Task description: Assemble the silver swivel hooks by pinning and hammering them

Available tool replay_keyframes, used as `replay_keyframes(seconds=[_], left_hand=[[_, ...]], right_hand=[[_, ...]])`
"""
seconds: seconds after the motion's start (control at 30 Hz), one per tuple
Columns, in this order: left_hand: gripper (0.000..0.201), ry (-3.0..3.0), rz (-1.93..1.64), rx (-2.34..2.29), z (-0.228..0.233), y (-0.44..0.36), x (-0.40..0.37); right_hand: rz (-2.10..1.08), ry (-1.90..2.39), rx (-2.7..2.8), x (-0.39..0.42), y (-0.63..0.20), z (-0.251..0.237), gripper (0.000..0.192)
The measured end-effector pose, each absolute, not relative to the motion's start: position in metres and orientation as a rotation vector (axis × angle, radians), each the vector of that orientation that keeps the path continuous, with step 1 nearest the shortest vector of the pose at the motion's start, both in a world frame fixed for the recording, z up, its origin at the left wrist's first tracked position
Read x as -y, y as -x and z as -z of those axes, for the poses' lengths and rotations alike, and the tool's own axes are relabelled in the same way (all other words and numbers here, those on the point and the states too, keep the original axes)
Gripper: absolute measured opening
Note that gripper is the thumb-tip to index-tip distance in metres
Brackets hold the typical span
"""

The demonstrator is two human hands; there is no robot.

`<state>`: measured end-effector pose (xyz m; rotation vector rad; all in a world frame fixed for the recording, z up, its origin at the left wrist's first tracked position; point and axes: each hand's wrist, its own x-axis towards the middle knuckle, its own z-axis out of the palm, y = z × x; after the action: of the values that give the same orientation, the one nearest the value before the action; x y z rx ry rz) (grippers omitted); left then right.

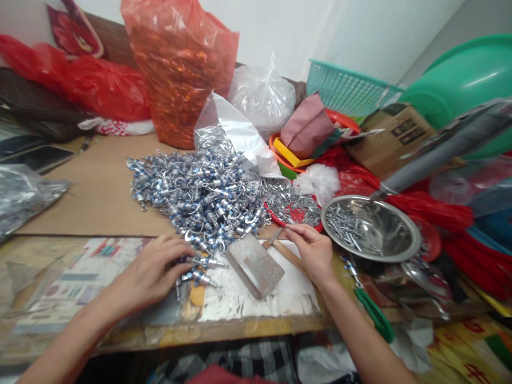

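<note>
Left hand [164, 269] grasps a shiny silver-and-blue metal fitting [207, 262] just left of lower center, its fingers hiding one end.
We cannot tell whether the right hand [311, 249], fingertips together beside the red tray [297, 215], holds anything.

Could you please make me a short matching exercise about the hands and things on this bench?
Column one
1. left hand
2. right hand
3. metal block
4. steel bowl

Column two
A. lying on the white sheet
B. containing loose metal pins
C. at blue-and-silver metal pieces
D. fingertips beside the red tray

Pairs: 1-C, 2-D, 3-A, 4-B
</note>
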<state>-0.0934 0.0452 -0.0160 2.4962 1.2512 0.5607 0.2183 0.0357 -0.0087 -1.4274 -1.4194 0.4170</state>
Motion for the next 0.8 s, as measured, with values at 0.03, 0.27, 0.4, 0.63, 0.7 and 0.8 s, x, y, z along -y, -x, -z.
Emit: replay_keyframes(seconds=[0.03, 0.27, 0.4, 0.63, 0.7, 0.8], left_hand=[[0.020, -2.471, -0.580, -1.268, 0.017, 0.094, -0.044], [0.019, -2.316, -1.033, -1.292, 0.002, 0.077, -0.024], [0.022, -2.154, -0.933, -1.000, -0.005, 0.024, -0.010], [0.045, -1.508, -1.049, -1.051, 0.019, -0.013, -0.003], [0.042, -1.450, -1.043, -1.008, 0.022, -0.009, -0.001], [0.047, -1.484, -1.038, -1.014, 0.022, -0.007, 0.003]], right_hand=[[-0.429, 1.417, 1.411, -0.031, -0.215, 0.007, 0.010], [-0.615, 1.341, 1.222, 0.000, -0.189, 0.002, 0.014], [-0.453, 1.204, 1.321, 0.015, -0.171, -0.008, 0.018], [-0.207, 1.189, 1.740, 0.028, -0.153, 0.003, 0.018], [-0.241, 1.197, 1.707, 0.027, -0.152, 0.006, 0.020], [-0.415, 1.208, 1.634, 0.025, -0.150, 0.003, 0.026]])
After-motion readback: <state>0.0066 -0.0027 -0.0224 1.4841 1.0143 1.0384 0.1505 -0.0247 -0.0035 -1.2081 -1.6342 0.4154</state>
